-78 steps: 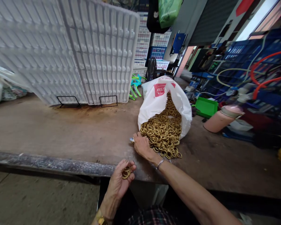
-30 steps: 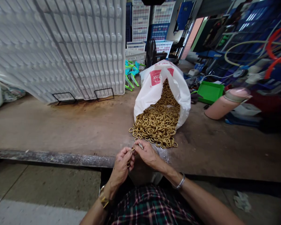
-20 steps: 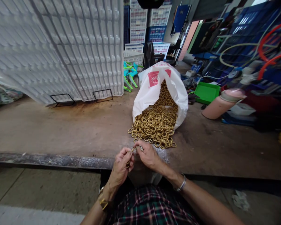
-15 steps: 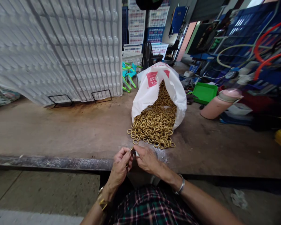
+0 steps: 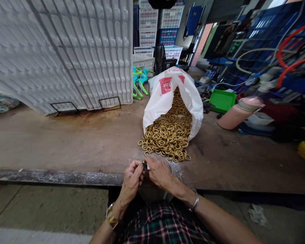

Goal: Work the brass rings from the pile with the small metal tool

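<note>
Lower centre: left hand (image 5: pixel 132 175) pinches gold-coloured ring (image 5: pixel 143 161); right hand (image 5: pixel 159 173) grips part-hidden small tool (image 5: pixel 148 167). Ring apparently mid-work; centre heap (image 5: pixel 167 135) seemingly left to do.

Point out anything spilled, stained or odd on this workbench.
Gold-coloured metallic rings spill uncontained from the mouth of the white plastic bag with red print onto the brown tabletop. A rusty-orange stain discolours the tabletop near the black wire stands.

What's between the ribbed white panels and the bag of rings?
In the head view, turquoise and green objects stand between the ribbed panels and the bag, with white baskets farther back.
</note>
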A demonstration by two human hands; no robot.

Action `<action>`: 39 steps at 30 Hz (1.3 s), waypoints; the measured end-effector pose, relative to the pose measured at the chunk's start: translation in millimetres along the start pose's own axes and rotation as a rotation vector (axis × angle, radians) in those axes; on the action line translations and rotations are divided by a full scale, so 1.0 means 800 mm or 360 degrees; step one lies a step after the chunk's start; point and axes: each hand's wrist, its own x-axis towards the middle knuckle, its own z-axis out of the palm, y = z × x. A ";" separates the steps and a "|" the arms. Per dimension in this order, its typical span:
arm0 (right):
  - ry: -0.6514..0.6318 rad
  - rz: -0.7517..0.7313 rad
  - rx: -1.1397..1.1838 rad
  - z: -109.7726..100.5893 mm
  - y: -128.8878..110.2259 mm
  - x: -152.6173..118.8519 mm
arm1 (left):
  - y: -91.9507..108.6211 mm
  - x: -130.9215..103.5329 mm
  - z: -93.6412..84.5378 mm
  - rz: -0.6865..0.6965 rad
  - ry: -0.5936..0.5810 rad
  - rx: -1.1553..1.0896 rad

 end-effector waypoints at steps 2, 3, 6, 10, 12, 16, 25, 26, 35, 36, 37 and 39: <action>-0.0030 -0.0014 0.0014 0.003 0.000 0.002 | -0.002 0.002 -0.002 0.0016 -0.0006 0.0040; -0.0051 -0.0027 0.0019 0.005 0.001 0.004 | -0.003 0.003 -0.003 0.0033 -0.0016 0.0068; -0.0074 -0.0022 -0.0023 0.010 0.004 0.010 | -0.007 0.003 -0.009 0.0071 -0.0056 0.0125; -0.0059 0.0091 -0.0159 0.011 0.013 0.021 | -0.006 -0.008 -0.011 0.0002 -0.0200 0.0005; -0.0034 0.0121 -0.0196 0.007 0.017 0.029 | -0.002 -0.014 -0.010 -0.0049 -0.0271 -0.0162; 0.0172 0.0007 -0.0254 -0.003 0.012 0.057 | 0.004 -0.016 -0.009 -0.0142 -0.0221 -0.0575; 0.0080 -0.0025 -0.0609 -0.010 -0.001 0.138 | -0.005 -0.003 -0.032 -0.0197 -0.0046 -0.0902; 0.0079 -0.0047 -0.0625 -0.009 -0.001 0.140 | -0.005 -0.005 -0.034 -0.0238 -0.0044 -0.0951; 0.0160 -0.0232 -0.0857 0.012 0.016 0.151 | -0.008 0.009 -0.035 -0.0247 0.0028 -0.1299; 0.0180 -0.0259 -0.0876 0.013 0.016 0.150 | -0.010 0.011 -0.035 -0.0247 0.0030 -0.1311; 0.0201 -0.0274 -0.0894 0.015 0.016 0.149 | -0.012 0.012 -0.034 -0.0247 0.0026 -0.1310; 0.0245 -0.0276 -0.0925 0.017 0.015 0.149 | -0.015 0.015 -0.033 -0.0251 0.0020 -0.1286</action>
